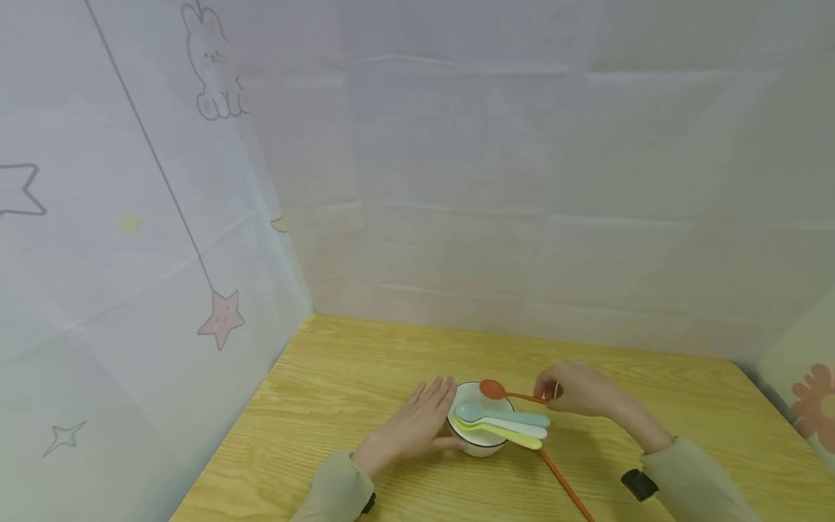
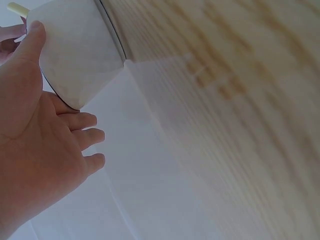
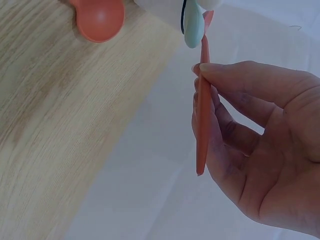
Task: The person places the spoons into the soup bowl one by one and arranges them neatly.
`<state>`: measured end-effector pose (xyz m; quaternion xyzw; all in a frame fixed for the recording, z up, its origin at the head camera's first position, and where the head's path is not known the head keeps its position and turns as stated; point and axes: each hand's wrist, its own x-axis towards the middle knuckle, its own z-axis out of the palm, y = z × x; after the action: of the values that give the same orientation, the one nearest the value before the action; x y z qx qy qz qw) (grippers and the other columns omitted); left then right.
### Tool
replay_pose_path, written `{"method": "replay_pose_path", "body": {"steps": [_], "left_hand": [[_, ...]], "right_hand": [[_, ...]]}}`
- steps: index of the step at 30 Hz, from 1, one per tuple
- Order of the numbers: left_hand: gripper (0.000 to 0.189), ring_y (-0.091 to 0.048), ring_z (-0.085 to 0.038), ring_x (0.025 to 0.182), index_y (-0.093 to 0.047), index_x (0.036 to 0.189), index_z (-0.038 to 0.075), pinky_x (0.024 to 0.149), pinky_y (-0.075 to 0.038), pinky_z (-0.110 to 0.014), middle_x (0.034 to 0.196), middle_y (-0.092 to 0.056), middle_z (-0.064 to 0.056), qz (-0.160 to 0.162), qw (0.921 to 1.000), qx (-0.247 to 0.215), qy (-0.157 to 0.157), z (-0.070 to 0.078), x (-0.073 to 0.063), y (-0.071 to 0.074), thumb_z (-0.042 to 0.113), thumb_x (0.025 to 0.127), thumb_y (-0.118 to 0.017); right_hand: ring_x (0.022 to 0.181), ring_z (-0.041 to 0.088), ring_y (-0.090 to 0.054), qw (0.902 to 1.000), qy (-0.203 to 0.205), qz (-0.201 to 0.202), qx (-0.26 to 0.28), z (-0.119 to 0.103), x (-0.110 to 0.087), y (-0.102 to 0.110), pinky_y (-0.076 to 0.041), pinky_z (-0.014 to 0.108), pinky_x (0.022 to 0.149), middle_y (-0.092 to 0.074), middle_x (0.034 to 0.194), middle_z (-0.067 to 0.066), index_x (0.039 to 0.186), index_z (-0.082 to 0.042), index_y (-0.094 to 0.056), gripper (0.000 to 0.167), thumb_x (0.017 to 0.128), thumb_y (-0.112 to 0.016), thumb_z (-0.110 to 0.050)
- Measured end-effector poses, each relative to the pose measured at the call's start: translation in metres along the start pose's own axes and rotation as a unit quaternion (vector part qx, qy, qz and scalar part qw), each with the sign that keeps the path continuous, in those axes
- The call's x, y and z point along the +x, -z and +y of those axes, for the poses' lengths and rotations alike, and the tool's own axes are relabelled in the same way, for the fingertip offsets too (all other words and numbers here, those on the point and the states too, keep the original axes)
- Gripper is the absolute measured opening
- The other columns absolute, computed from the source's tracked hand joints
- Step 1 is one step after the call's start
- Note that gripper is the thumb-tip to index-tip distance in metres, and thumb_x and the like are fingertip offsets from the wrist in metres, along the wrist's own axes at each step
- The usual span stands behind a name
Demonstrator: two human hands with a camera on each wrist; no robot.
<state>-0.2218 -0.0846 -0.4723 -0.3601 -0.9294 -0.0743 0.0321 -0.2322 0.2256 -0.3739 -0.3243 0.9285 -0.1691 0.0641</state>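
Note:
A white bowl (image 1: 483,451) with a dark rim stands on the table. My left hand (image 1: 417,419) holds its left side, thumb (image 2: 34,42) on the near wall and fingers toward the far side. Across the bowl lie a light blue spoon (image 1: 515,417), a white spoon (image 1: 524,428) and a yellow spoon (image 1: 517,437), their handles sticking out over the right rim. With thumb and fingertips my right hand (image 1: 580,389) pinches the handle of an orange spoon (image 1: 493,389), whose head is above the bowl's far side.
Another orange utensil's handle (image 1: 566,484) runs along the wooden table (image 1: 365,355) toward the near edge. In the right wrist view an orange spoon head (image 3: 100,20) lies on the wood. Printed cloth walls (image 1: 457,254) close off the back and sides.

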Motion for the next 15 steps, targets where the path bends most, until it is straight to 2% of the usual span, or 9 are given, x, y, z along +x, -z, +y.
{"method": "replay_pose_path", "body": {"steps": [7,15], "left_hand": [[0.097,-0.021,-0.035,0.154,-0.017,0.158,0.0,0.124,-0.023,-0.054,0.166,-0.016,-0.015,-0.005,1.0,-0.007,0.002,-0.0002,0.0007,0.0004,0.067,0.094,-0.046],[0.097,-0.02,-0.034,0.154,-0.015,0.158,0.002,0.125,-0.021,-0.052,0.167,-0.015,-0.014,-0.009,0.9999,-0.009,0.008,0.0005,0.0003,-0.0001,0.067,0.094,-0.046]], "right_hand": [[0.069,0.0,-0.054,0.9999,0.01,-0.006,-0.001,-0.0037,0.0033,-0.0003,-0.046,0.019,0.058,-0.067,0.078,-0.007,0.088,-0.011,-0.074,0.015,0.081,-0.069,0.001],[0.067,-0.002,-0.05,0.9998,-0.001,-0.014,-0.013,-0.0078,0.0092,-0.0041,-0.043,0.018,0.056,-0.065,0.077,-0.009,0.088,-0.014,-0.074,0.017,0.08,-0.069,0.002]]}}
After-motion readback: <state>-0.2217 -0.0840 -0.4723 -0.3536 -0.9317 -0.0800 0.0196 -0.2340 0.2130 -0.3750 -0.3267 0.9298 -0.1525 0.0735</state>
